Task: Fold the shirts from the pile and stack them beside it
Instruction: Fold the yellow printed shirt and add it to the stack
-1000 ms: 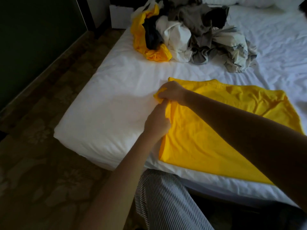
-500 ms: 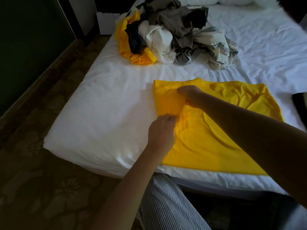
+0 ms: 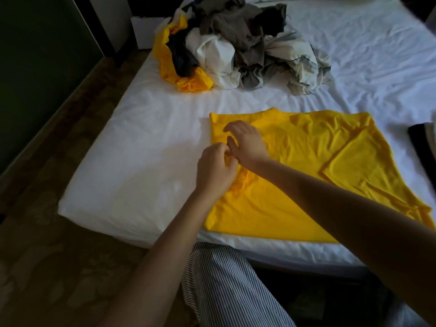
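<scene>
A yellow shirt (image 3: 306, 175) lies spread flat on the white bed (image 3: 141, 173), its left edge near the middle of the view. My left hand (image 3: 215, 171) has its fingers curled and pinches a small bunch of cloth at that left edge. Touching it from above, my right hand (image 3: 246, 143) arches over the shirt with bent fingertips on the cloth; whether it grips is unclear. The pile of shirts (image 3: 236, 43), yellow, white, grey and black, sits crumpled at the far side of the bed.
A dark folded item (image 3: 422, 142) shows at the bed's right edge. My leg in striped trousers (image 3: 231, 291) stands against the near edge. Patterned floor runs along the left, with a white box (image 3: 146, 31) beside the pile.
The lifted corner of the shirt has come down flat. My hands parted for a moment, then met again at the shirt's left edge. The view shifted, showing more of the bed's right side.
</scene>
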A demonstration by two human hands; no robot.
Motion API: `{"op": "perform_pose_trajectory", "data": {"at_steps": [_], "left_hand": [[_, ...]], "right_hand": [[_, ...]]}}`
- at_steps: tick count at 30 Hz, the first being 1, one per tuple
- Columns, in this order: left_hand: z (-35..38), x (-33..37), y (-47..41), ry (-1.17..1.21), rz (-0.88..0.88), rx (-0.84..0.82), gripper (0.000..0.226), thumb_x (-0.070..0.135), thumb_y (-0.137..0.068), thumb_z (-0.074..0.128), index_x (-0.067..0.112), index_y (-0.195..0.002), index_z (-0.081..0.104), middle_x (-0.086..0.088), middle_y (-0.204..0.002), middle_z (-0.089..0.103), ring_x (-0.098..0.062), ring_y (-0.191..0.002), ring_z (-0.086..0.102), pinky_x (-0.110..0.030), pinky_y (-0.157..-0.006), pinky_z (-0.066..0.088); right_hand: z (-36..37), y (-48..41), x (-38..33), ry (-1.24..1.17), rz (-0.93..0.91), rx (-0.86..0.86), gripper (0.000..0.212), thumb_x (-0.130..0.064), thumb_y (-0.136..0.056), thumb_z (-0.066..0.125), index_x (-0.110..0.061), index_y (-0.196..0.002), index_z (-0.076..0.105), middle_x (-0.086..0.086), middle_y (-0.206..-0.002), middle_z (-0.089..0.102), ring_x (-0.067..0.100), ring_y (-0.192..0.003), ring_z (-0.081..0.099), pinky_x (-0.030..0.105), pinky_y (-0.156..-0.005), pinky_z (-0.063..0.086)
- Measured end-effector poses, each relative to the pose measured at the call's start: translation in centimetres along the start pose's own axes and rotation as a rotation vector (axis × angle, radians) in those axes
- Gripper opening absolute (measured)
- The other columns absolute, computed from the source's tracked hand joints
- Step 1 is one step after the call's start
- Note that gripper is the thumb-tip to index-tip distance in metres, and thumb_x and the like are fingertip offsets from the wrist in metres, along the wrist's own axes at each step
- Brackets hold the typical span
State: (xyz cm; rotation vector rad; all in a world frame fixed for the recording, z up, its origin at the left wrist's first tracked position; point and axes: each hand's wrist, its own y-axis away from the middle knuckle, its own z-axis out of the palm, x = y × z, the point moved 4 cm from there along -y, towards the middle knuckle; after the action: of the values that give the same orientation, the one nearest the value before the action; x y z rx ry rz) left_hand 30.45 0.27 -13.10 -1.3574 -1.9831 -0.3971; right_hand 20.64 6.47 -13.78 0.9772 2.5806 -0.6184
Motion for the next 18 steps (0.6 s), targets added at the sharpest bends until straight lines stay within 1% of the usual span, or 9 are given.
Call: {"op": "perform_pose_trajectory", "data": {"at_steps": [2,3,4,6,8,11,15,17,18], "left_hand": [[2.4,-1.2,0.5,-0.236,0.015,-0.066,0.052,0.035,-0.084,0.031,0.002,-0.112,0.060,-0.018,-0.121,0.060,-0.034,-0.116,0.053,-0.040,-0.092,0.041],[3.8,-2.1,1.2,-0.356,0.045,-0.099,0.057,0.037,-0.087,0.029,0.003,-0.122,0.058,-0.018,-0.131,0.056,-0.033,-0.124,0.050,-0.042,-0.098,0.041],[4.8,-2.9,1.9,-0.428,0.067,-0.089,0.056,0.038,-0.091,0.029,0.004,-0.126,0.057,-0.016,-0.135,0.054,-0.032,-0.126,0.049,-0.044,-0.101,0.041],[5.4,-3.7,2.6,-0.479,0.062,-0.065,0.053,0.037,-0.094,0.030,0.007,-0.125,0.061,-0.015,-0.133,0.056,-0.031,-0.124,0.053,-0.047,-0.099,0.043],[5.3,-3.8,2.6,-0.501,0.097,-0.028,0.053,0.037,-0.094,0.029,0.010,-0.128,0.059,-0.015,-0.135,0.055,-0.033,-0.123,0.053,-0.049,-0.099,0.043],[5.0,-4.3,4.4,-0.535,0.157,-0.054,0.054,0.041,-0.098,0.022,0.017,-0.137,0.051,-0.015,-0.142,0.047,-0.036,-0.128,0.048,-0.051,-0.102,0.039],[4.3,-5.5,8.4,-0.443,0.271,-0.093,0.051,0.042,-0.098,0.025,0.022,-0.141,0.045,-0.011,-0.150,0.037,-0.031,-0.136,0.037,-0.045,-0.110,0.027],[3.0,-5.7,8.7,-0.165,0.228,-0.124,0.045,0.039,-0.096,0.036,0.022,-0.134,0.053,-0.005,-0.148,0.040,-0.019,-0.135,0.034,-0.030,-0.112,0.022],[1.8,-5.4,8.3,0.053,0.107,-0.134,0.036,0.031,-0.096,0.041,0.021,-0.125,0.061,-0.002,-0.140,0.048,-0.015,-0.130,0.039,-0.020,-0.107,0.027]], "right_hand": [[2.4,1.5,1.4,0.241,-0.015,-0.324,0.049,-0.032,-0.097,0.032,-0.020,-0.144,0.035,0.003,-0.153,0.029,0.023,-0.143,0.020,0.040,-0.114,0.011],[3.1,2.2,2.4,0.333,-0.003,-0.394,0.052,-0.039,-0.099,0.021,-0.026,-0.149,0.022,-0.003,-0.158,0.016,0.019,-0.146,0.010,0.039,-0.115,0.003],[3.3,2.7,3.0,0.374,0.001,-0.407,0.053,-0.044,-0.099,0.013,-0.031,-0.150,0.013,-0.006,-0.159,0.009,0.017,-0.146,0.005,0.041,-0.115,-0.001],[3.5,2.9,3.6,0.400,0.009,-0.412,0.050,-0.042,-0.102,0.014,-0.034,-0.150,0.006,-0.008,-0.159,0.001,0.016,-0.147,-0.001,0.043,-0.116,-0.004],[3.5,2.6,3.4,0.381,0.059,-0.423,0.050,-0.040,-0.102,0.019,-0.036,-0.150,0.005,-0.007,-0.159,-0.001,0.017,-0.147,-0.003,0.041,-0.116,-0.004],[3.2,2.4,3.5,0.346,0.209,-0.387,0.050,-0.042,-0.102,0.018,-0.037,-0.150,0.005,-0.004,-0.159,-0.004,0.022,-0.146,-0.007,0.040,-0.116,-0.006],[2.7,3.9,4.0,0.308,0.363,-0.360,0.053,-0.045,-0.101,0.016,-0.031,-0.151,0.004,0.002,-0.159,-0.006,0.026,-0.146,-0.009,0.042,-0.115,-0.009],[2.1,5.1,3.7,0.315,0.319,-0.327,0.054,-0.045,-0.101,0.016,-0.025,-0.151,0.010,0.005,-0.159,-0.002,0.026,-0.146,-0.007,0.042,-0.115,-0.009],[1.8,5.8,3.4,0.307,0.275,-0.305,0.057,-0.046,-0.099,0.014,-0.021,-0.151,0.014,0.006,-0.159,0.002,0.026,-0.146,-0.004,0.042,-0.115,-0.009]]}}
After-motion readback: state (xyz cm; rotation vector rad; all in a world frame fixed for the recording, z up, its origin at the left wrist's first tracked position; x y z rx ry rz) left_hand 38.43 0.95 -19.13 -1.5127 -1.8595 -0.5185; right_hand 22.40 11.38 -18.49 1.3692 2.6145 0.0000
